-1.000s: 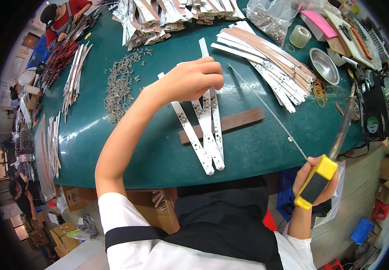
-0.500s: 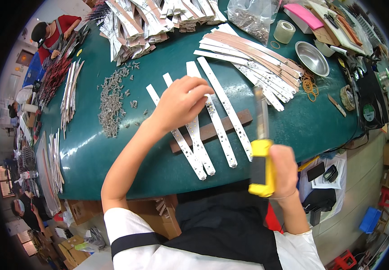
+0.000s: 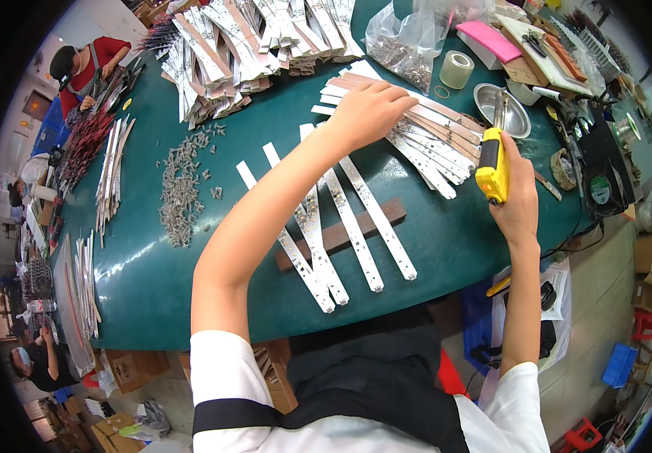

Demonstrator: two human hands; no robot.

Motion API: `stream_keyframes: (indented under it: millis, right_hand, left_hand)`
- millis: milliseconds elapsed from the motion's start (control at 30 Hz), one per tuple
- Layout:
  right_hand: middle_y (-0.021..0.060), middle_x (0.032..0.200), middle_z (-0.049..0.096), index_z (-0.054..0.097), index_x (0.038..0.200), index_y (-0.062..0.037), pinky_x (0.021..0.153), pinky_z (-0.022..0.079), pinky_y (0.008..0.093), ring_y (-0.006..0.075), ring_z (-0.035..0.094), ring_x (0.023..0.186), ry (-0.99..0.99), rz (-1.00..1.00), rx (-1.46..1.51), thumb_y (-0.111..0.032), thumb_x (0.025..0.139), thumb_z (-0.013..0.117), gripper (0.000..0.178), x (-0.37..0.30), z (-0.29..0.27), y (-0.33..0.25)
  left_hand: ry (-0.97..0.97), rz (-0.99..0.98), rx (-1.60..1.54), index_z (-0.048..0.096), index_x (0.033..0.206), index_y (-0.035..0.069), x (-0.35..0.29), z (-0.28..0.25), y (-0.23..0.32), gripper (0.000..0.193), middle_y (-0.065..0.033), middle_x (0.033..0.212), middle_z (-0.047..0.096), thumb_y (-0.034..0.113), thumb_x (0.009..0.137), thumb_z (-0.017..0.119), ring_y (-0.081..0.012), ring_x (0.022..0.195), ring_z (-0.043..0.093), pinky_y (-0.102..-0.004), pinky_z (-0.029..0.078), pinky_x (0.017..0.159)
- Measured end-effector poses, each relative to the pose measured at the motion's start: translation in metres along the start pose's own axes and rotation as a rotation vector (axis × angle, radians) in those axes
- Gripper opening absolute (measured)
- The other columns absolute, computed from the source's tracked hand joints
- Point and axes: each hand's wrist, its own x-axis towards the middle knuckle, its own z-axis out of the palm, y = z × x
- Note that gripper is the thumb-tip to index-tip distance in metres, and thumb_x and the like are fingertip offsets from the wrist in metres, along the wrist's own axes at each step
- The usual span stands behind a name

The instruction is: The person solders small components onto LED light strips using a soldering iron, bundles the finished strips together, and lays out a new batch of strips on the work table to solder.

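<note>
My right hand (image 3: 521, 200) grips a yellow and black electric screwdriver (image 3: 492, 167). Its metal tip reaches over the shallow metal bowl (image 3: 523, 125); whether it touches the bowl cannot be told. Above the fanned stack of white and tan strips (image 3: 433, 160), my left hand (image 3: 371, 113) has its fingers stretched to the right, with the thumb hidden. I cannot tell whether it touches the stack. Several white circuit-board strips (image 3: 353, 226) dotted with small chips lie side by side across a brown bar (image 3: 341, 236), partly covered by my left forearm.
Small screws (image 3: 181, 192) lie scattered on the green table (image 3: 152, 294). Large strip piles (image 3: 224, 57) cover the far edge. A bag of small parts (image 3: 401, 49), a tape roll (image 3: 456, 69) and a pink-topped box (image 3: 488, 41) stand far right. Another person (image 3: 88, 72) sits far left.
My left hand has moved right and away, from the laid-out strips to the fanned stack. My right hand has carried the screwdriver up and right to the metal bowl.
</note>
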Motion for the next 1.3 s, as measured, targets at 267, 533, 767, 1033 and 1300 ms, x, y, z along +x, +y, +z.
stream_keyframes:
  millis: [267,533,767,1033,1300]
  right_hand:
    - [0.0136,0.125,0.059,0.039,0.139,-0.0046,0.096,0.045,0.0335,0.0240,0.062,0.111,0.267,0.046,-0.001,0.005,0.081,0.064,0.065,-0.023,-0.037,-0.007]
    - [0.0147,0.111,0.064,0.036,0.141,-0.0032,0.086,0.046,0.0252,0.0128,0.061,0.091,0.366,0.224,0.164,0.005,0.085,0.061,0.062,-0.041,-0.088,-0.006]
    - [0.0175,0.107,0.065,0.034,0.141,-0.0001,0.081,0.046,0.0248,0.0108,0.053,0.082,0.393,0.292,0.275,0.005,0.084,0.060,0.063,-0.064,-0.093,-0.016]
    - [0.0169,0.105,0.066,0.031,0.141,0.0025,0.080,0.046,0.0248,0.0132,0.056,0.084,0.354,0.294,0.384,0.000,0.084,0.063,0.065,-0.084,-0.055,-0.042]
    - [0.0154,0.104,0.066,0.033,0.140,0.0009,0.081,0.047,0.0258,0.0132,0.056,0.085,0.307,0.216,0.442,-0.002,0.084,0.065,0.064,-0.084,-0.030,-0.058]
  left_hand:
    - [-0.382,0.124,-0.273,0.061,0.116,0.011,0.047,0.021,-0.026,0.040,-0.0088,0.103,0.060,0.007,0.077,0.068,-0.0275,0.108,0.054,-0.0366,0.044,0.093]
    - [-0.183,-0.025,-0.333,0.070,0.097,0.012,0.033,0.006,-0.018,0.017,-0.0054,0.095,0.059,0.007,0.081,0.067,-0.0241,0.094,0.058,-0.0322,0.049,0.078]
    - [0.142,0.281,-0.350,0.072,0.091,0.020,-0.006,-0.035,0.020,0.023,0.0008,0.082,0.060,0.008,0.072,0.070,-0.0171,0.075,0.060,-0.0299,0.050,0.062]
    - [-0.024,0.343,-0.289,0.069,0.105,0.017,-0.068,-0.061,0.051,0.035,-0.0014,0.091,0.059,0.010,0.071,0.064,-0.0172,0.084,0.061,-0.0291,0.052,0.069]
    - [0.146,0.407,-0.407,0.072,0.098,0.006,-0.070,-0.096,0.093,0.031,-0.0050,0.087,0.061,0.007,0.067,0.070,-0.0197,0.078,0.061,-0.0306,0.054,0.068]
